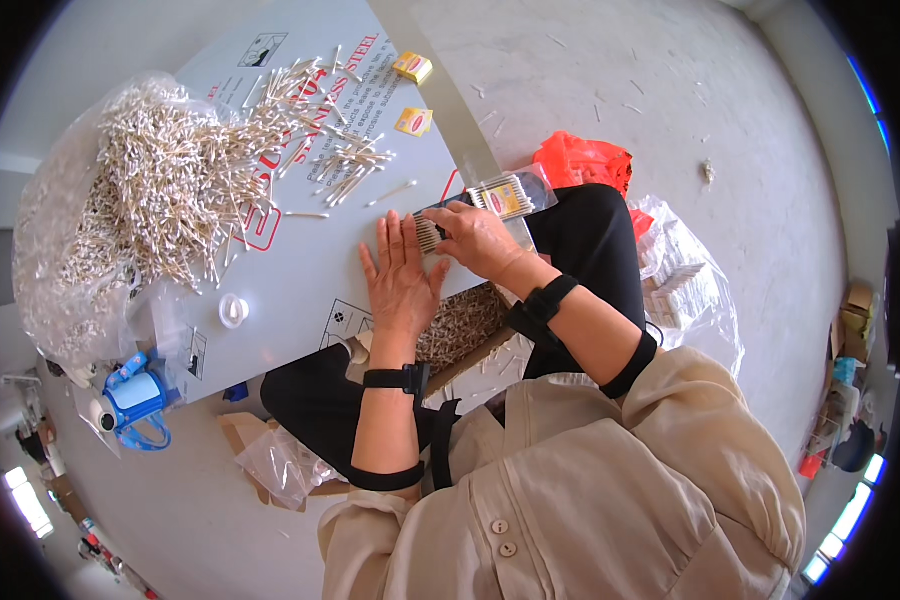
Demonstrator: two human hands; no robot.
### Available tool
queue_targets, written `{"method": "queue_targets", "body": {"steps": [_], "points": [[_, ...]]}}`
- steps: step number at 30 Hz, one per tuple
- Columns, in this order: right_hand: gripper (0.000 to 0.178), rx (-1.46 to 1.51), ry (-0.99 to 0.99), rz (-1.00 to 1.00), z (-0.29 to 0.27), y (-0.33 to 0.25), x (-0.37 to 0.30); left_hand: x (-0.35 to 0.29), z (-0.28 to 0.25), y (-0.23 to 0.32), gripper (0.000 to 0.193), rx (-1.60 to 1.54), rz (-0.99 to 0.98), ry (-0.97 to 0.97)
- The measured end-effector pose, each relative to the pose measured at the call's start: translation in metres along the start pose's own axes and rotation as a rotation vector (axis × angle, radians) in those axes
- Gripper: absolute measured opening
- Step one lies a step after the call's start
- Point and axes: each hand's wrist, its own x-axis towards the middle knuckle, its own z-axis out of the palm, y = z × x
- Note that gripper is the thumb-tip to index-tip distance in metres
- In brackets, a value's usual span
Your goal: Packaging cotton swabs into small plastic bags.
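My left hand (402, 285) lies palm down at the table's near edge, fingers stretched out, beside a short row of cotton swabs (429, 234). My right hand (480, 242) reaches over the same row from the right. Its thumb and forefinger are bent around the swabs, with a dark holder partly hidden beneath. Just beyond the right hand is a clear pack (503, 197) with a yellow card and swabs in it. A big heap of loose cotton swabs (160, 170) spills from a clear plastic bag (45, 250) on the left of the table.
Two small yellow boxes (413, 67) sit near the table's far edge. A white lid-like piece (233, 311) and a blue bottle (137, 402) are at the left. Below my hands, a carton of swabs (460, 330) rests by my lap. Red (582, 160) and clear bags (685, 285) lie right.
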Motion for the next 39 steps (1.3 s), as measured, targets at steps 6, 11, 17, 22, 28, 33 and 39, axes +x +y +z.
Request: {"method": "queue_targets", "body": {"steps": [6,11,17,22,28,33,39], "points": [[0.051,-0.173,-0.069,0.061,-0.013,-0.007,0.003,0.002,0.004,0.003,0.079,0.001,0.006,0.015],[0.048,-0.242,-0.041,0.039,-0.022,-0.002,0.002,0.008,0.006,0.014,0.08,-0.007,0.013,0.022],[0.053,-0.272,0.133,0.04,-0.045,0.015,-0.012,0.014,0.01,0.028,0.082,-0.018,0.041,0.044],[0.067,-0.507,0.134,0.041,-0.049,0.053,-0.03,0.021,0.01,0.041,0.082,-0.009,0.03,0.031],[0.069,-0.406,0.009,0.067,-0.04,0.063,-0.035,0.028,0.018,0.056,0.083,-0.015,0.034,0.063],[0.068,-0.311,0.008,0.046,-0.04,0.068,-0.036,0.033,0.022,0.069,0.082,-0.016,0.043,0.067],[0.063,-0.177,0.073,0.09,-0.04,0.072,-0.035,0.035,0.027,0.07,0.077,-0.087,0.048,0.117]]}}
